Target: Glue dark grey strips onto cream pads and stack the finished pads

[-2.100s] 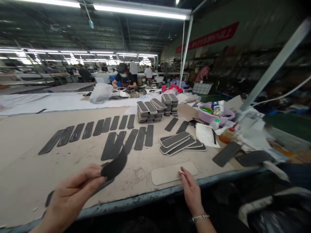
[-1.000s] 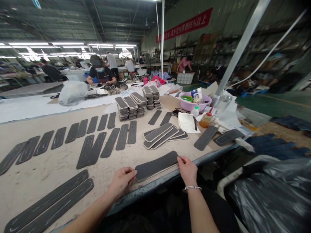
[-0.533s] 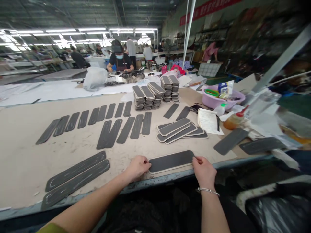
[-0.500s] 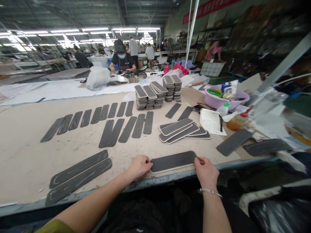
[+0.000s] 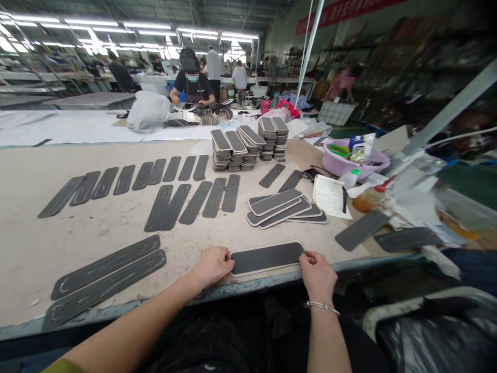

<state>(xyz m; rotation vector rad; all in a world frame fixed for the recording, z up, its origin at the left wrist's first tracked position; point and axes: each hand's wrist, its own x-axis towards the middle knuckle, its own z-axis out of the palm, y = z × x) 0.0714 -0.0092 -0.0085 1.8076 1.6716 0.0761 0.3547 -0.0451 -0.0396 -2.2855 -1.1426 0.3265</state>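
A long dark grey panel with a pale rim (image 5: 267, 258) lies at the table's front edge. My left hand (image 5: 214, 265) pinches its left end, and my right hand (image 5: 318, 274), below which a bracelet circles the wrist, grips the right end. Just behind it is a loose pile of similar rimmed panels (image 5: 277, 203). To the left, two long dark strips with glossy streaks (image 5: 106, 282) lie side by side. Several shorter dark strips (image 5: 124, 180) are spread in two rows farther back.
Neat stacks of rimmed panels (image 5: 229, 150) stand at the back. On the right are an open notebook (image 5: 329, 196), a purple basin (image 5: 337, 165), a bottle of amber liquid (image 5: 367, 199) and loose dark strips (image 5: 362, 229). A person (image 5: 192, 85) works across the table.
The view has turned slightly, so the table and its items appear farther left. Both hands keep their hold on the ends of the rimmed panel.
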